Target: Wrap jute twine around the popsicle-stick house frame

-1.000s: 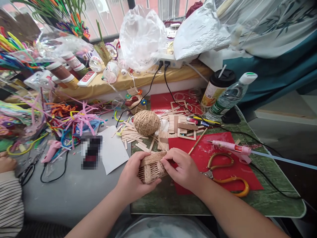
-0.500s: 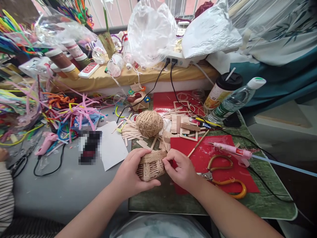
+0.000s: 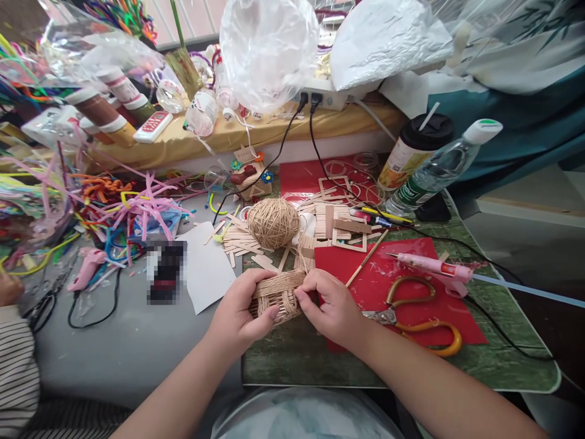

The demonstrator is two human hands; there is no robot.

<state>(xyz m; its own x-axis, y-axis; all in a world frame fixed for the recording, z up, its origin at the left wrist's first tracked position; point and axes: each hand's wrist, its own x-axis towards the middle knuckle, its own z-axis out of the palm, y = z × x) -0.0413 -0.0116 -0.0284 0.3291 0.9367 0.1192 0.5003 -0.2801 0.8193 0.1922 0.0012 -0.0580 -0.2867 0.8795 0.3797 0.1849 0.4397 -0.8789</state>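
My left hand (image 3: 242,308) grips a small piece wrapped and woven with jute twine (image 3: 280,285), its thumb lying across the front face. My right hand (image 3: 333,308) is closed in a pinch at the piece's right edge, on the twine. A strand of twine (image 3: 302,253) runs down to the top right of the piece, beside the right fingers. Exactly what lies between those fingertips is partly hidden. Behind the piece sits a ball of jute twine (image 3: 273,223) on loose craft sticks (image 3: 240,241).
Scissors with orange handles (image 3: 423,314) and a pink glue gun (image 3: 432,268) lie on red sheets (image 3: 365,268) at right. Beyond stand a water bottle (image 3: 441,174) and a lidded cup (image 3: 411,152). Pink pipe cleaners (image 3: 146,204) and another person's sleeve (image 3: 18,366) are at left.
My left thumb has moved from below the woven piece up onto its front. The piece has tipped slightly, and my right hand stays pinched at its right edge. The view has shifted a little.
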